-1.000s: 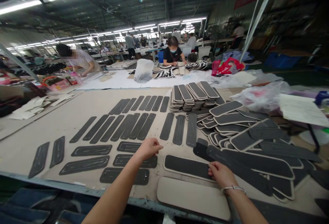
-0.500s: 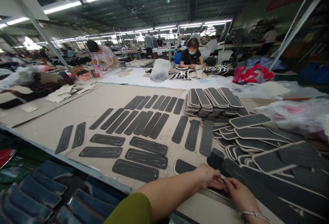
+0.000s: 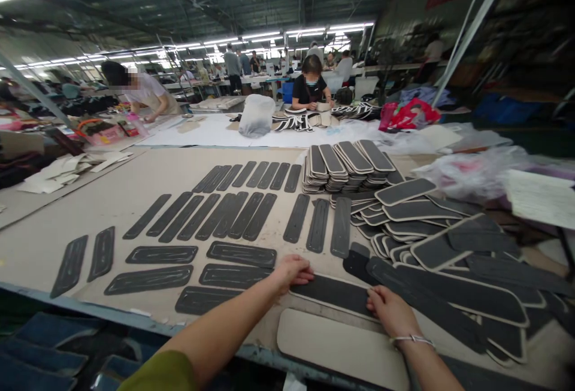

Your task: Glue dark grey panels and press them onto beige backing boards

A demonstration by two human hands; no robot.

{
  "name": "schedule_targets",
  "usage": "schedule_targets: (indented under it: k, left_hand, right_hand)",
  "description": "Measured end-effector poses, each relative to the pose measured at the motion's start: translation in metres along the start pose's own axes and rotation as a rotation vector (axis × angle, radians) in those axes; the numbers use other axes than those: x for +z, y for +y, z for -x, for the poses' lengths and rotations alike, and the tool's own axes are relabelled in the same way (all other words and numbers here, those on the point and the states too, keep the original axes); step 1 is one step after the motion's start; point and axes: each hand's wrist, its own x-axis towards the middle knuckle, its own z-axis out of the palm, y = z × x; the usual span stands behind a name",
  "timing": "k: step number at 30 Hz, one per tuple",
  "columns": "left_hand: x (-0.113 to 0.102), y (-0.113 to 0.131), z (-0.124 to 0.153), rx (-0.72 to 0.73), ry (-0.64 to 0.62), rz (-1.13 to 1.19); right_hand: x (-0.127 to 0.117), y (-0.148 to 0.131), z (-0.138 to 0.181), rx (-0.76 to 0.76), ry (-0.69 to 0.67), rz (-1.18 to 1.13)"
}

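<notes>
A long dark-grey fabric panel with a pale border [image 3: 335, 294] lies low over the table between my two hands. My left hand [image 3: 293, 272] is closed at its left end, with the fingers bent over the edge. At the other end, my right hand [image 3: 390, 308] pinches the panel between thumb and fingers; a bracelet is on that wrist. Just in front of it lies a plain beige panel [image 3: 339, 346], rounded at the corners. Narrower dark strips with glossy lines, such as one beside my left forearm [image 3: 238, 276], are spread flat to the left.
Stacked pale-edged panels [image 3: 345, 166] stand at the back right, with a loose overlapping heap [image 3: 453, 247] nearer. Plastic bags [image 3: 476, 169] lie beyond. Denim pieces [image 3: 45, 343] sit below the table's front edge. Two people work at the far tables.
My hands were close together at the table's front right; now they are apart, with the bordered panel stretched between them. The beige panel has come into sight. The view has shifted right.
</notes>
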Motion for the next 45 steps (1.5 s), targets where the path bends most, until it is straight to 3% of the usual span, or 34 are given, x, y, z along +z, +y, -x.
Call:
schedule_targets:
  k: [3, 7, 14, 22, 39, 42, 45]
  left_hand:
    - [-0.029, 0.013, 0.004, 0.247, 0.066, -0.352]
    - [-0.055, 0.018, 0.018, 0.479, -0.021, -0.767]
    - [-0.032, 0.003, 0.020, 0.633, -0.122, -1.154]
    - [-0.029, -0.002, 0.011, 0.672, -0.132, -1.246]
    - [-0.029, -0.004, 0.009, 0.655, -0.074, -1.198]
    - [-0.030, 0.001, 0.015, 0.670, -0.038, -1.182]
    - [-0.016, 0.008, 0.033, 0.713, 0.029, -1.154]
  right_hand:
    - [0.000, -0.005, 0.003, 0.008, 0.012, 0.037]
    - [-0.003, -0.014, 0.006, 0.006, 0.021, 0.099]
    - [-0.012, -0.026, 0.018, 0.012, 0.057, 0.233]
    - [-0.017, -0.033, 0.025, 0.022, 0.070, 0.304]
    - [-0.013, -0.028, 0.024, -0.024, 0.106, 0.353]
    - [-0.012, -0.027, 0.023, -0.025, 0.125, 0.347]
    - [-0.011, -0.027, 0.022, -0.022, 0.127, 0.341]
